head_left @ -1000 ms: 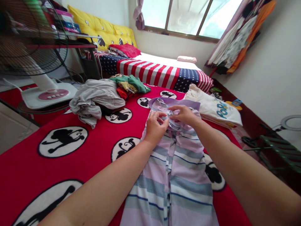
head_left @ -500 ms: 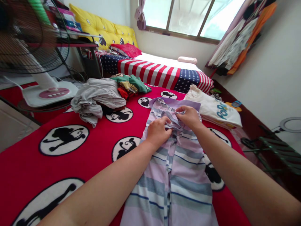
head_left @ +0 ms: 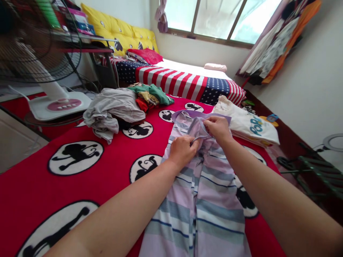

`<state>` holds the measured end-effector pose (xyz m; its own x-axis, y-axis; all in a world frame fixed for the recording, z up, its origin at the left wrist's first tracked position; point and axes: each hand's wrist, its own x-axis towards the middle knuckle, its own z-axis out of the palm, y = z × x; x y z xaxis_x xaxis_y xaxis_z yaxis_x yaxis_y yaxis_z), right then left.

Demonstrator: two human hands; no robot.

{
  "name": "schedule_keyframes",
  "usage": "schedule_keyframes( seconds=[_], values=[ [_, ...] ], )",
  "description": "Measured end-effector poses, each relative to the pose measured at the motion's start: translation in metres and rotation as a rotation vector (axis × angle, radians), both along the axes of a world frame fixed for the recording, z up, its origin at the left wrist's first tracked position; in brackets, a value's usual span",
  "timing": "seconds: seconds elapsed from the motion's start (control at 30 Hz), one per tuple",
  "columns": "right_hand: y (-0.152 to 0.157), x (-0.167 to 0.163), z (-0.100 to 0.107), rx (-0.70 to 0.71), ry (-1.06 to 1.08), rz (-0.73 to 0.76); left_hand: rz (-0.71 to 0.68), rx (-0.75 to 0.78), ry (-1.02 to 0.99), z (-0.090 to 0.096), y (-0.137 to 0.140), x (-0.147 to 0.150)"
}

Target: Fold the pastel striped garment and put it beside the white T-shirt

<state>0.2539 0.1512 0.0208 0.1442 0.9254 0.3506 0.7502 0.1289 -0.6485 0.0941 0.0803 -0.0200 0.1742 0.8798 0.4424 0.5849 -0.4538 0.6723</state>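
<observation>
A lilac shirt with grey and blue stripes (head_left: pixel 203 200) lies flat on a red blanket with black monkey medallions (head_left: pixel 112 157). Both my hands work at its collar end. My left hand (head_left: pixel 183 151) pinches a fold of the fabric near the placket. My right hand (head_left: pixel 218 128) grips the collar fabric just beyond it, lifting a small flap. The two hands are almost touching.
A pile of grey, green and red clothes (head_left: pixel 120 107) lies to the left. A folded white shirt with blue letters (head_left: pixel 249 123) sits to the right. A standing fan (head_left: pixel 53 103) is at far left, a flag-patterned bed (head_left: pixel 184 80) behind, a green rack (head_left: pixel 313 167) on the right.
My left hand has slid slightly toward me along the placket while my right hand has lifted a flap of collar fabric. The view has shifted a little.
</observation>
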Motion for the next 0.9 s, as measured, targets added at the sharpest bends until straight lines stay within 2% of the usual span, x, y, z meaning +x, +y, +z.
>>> schedule_keyframes(
  seconds=[0.13, 0.23, 0.3, 0.43, 0.53, 0.63, 0.77, 0.9],
  values=[
    [0.011, 0.001, -0.002, 0.03, 0.226, -0.022, 0.123, -0.066, -0.269, -0.007, 0.012, -0.001],
    [0.007, -0.003, -0.011, 0.07, 0.341, -0.012, 0.205, -0.028, -0.441, -0.011, 0.02, -0.002],
    [-0.001, -0.005, -0.018, 0.1, 0.314, 0.011, 0.231, 0.029, -0.467, -0.01, 0.021, -0.002],
    [-0.024, -0.007, -0.026, 0.181, -0.001, 0.187, 0.175, 0.14, -0.285, -0.006, 0.013, -0.002],
    [-0.043, -0.001, -0.028, 0.205, -0.182, 0.317, 0.167, 0.073, -0.05, -0.004, 0.007, -0.003],
    [-0.071, 0.013, -0.027, 0.277, -0.176, 0.286, 0.171, -0.038, 0.114, -0.006, 0.006, -0.004],
    [-0.13, 0.038, -0.03, 0.228, -0.226, 0.33, 0.153, -0.056, 0.165, -0.009, 0.01, -0.005],
    [-0.196, 0.055, -0.042, 0.138, -0.295, 0.368, 0.147, -0.057, 0.082, -0.012, 0.016, -0.006]
  ],
)
